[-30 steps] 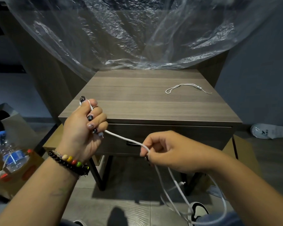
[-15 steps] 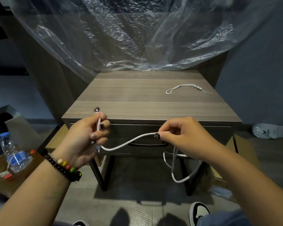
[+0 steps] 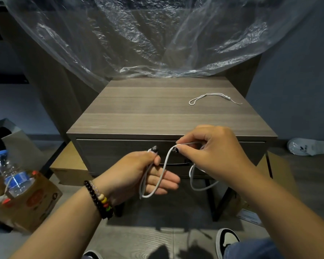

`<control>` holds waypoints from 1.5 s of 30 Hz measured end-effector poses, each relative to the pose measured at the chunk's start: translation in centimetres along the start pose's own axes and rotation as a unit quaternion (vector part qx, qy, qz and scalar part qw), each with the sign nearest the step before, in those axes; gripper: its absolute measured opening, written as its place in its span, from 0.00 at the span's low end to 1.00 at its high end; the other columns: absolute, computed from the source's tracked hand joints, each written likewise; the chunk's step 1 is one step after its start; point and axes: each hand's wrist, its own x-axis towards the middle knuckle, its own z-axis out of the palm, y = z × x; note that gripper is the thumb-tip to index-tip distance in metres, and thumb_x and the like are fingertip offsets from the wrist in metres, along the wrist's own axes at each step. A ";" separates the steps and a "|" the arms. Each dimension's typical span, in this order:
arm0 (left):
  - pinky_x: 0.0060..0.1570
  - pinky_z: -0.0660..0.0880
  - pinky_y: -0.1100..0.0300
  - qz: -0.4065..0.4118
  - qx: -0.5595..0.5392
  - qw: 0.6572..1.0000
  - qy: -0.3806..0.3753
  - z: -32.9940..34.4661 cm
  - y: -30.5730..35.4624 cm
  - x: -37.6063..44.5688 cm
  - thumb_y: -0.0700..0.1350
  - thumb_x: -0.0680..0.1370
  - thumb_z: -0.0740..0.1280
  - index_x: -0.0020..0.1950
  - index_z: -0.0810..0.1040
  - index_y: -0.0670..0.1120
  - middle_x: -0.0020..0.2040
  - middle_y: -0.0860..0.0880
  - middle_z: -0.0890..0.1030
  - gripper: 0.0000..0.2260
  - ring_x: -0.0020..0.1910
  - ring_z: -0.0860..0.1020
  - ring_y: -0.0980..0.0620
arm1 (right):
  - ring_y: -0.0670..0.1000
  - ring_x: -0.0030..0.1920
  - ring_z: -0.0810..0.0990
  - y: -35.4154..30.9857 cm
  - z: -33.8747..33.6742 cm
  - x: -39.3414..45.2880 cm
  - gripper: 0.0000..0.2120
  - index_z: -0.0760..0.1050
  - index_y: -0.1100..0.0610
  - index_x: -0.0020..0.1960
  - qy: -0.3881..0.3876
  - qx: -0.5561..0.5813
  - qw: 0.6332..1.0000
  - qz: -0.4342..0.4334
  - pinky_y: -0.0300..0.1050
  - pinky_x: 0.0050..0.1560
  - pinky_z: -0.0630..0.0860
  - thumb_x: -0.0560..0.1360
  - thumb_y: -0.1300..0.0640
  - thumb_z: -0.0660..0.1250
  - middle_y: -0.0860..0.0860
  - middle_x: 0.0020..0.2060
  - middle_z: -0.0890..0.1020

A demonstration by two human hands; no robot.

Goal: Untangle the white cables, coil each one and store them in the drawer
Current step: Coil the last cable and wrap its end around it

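Cable (image 3: 163,170) runs from the left hand (image 3: 148,176), pinched at thumb, up-right to the right hand (image 3: 209,156), also pinching it; loop hangs between.

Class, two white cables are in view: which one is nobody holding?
The thin cable lying alone on the table; the other cable is held by both hands.

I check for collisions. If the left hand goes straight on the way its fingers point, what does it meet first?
Probably the hanging loop of the white cable below the right hand; depth is unclear.
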 end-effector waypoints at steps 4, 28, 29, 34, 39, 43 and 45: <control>0.26 0.76 0.62 0.002 0.039 0.999 0.014 0.6 -0.4 0.3 0.47 0.83 0.52 0.44 0.70 0.42 0.31 0.41 0.79 0.13 0.25 0.78 0.49 | 0.42 0.38 0.80 0.0 -0.1 0.0 0.03 0.85 0.49 0.44 -0.002 -0.003 1.000 0.004 0.43 0.39 0.79 0.70 0.53 0.74 0.40 0.36 0.82; 0.24 0.48 0.57 0.130 0.045 0.989 -0.055 -0.4 -0.8 0.5 0.51 0.76 0.63 0.39 0.72 0.46 0.23 0.50 0.62 0.11 0.21 0.54 0.53 | 0.45 0.35 0.81 0.4 -0.2 0.2 0.05 0.84 0.51 0.38 0.023 0.057 0.993 0.101 0.51 0.41 0.81 0.67 0.49 0.75 0.46 0.31 0.83; 0.23 0.48 0.59 0.141 0.035 0.989 -0.040 -0.4 -0.6 0.5 0.50 0.77 0.64 0.40 0.71 0.45 0.23 0.50 0.62 0.11 0.21 0.55 0.54 | 0.46 0.34 0.81 0.4 -0.2 0.3 0.06 0.84 0.51 0.38 0.026 0.052 0.993 0.099 0.51 0.40 0.80 0.68 0.49 0.74 0.47 0.30 0.83; 0.21 0.50 0.64 0.193 -0.023 0.981 -0.009 -0.9 0.1 0.7 0.48 0.75 0.64 0.42 0.70 0.43 0.23 0.51 0.63 0.09 0.20 0.57 0.57 | 0.44 0.32 0.78 0.7 -0.2 0.4 0.08 0.82 0.52 0.36 0.041 0.029 0.995 0.084 0.44 0.35 0.75 0.71 0.50 0.72 0.47 0.28 0.81; 0.22 0.53 0.65 0.228 -0.052 0.972 0.012 -1.5 0.4 0.6 0.46 0.78 0.62 0.42 0.69 0.43 0.24 0.53 0.63 0.08 0.20 0.59 0.58 | 0.45 0.32 0.77 0.9 -0.3 0.5 0.08 0.82 0.51 0.38 0.028 0.013 0.997 0.072 0.42 0.34 0.73 0.73 0.49 0.70 0.46 0.28 0.80; 0.23 0.50 0.64 0.248 -0.122 0.959 0.062 -2.2 1.3 0.3 0.47 0.75 0.59 0.41 0.69 0.45 0.24 0.54 0.60 0.06 0.19 0.58 0.59 | 0.46 0.34 0.78 0.8 -0.5 0.5 0.08 0.83 0.51 0.41 0.017 0.012 0.998 0.066 0.48 0.38 0.77 0.74 0.49 0.68 0.46 0.31 0.81; 0.23 0.49 0.63 0.250 -0.148 0.953 0.082 -2.7 1.6 0.2 0.47 0.75 0.59 0.41 0.69 0.46 0.23 0.54 0.60 0.06 0.19 0.58 0.59 | 0.46 0.34 0.78 0.6 -0.4 0.4 0.07 0.83 0.51 0.43 0.005 0.019 0.998 0.055 0.49 0.38 0.77 0.75 0.50 0.67 0.45 0.32 0.81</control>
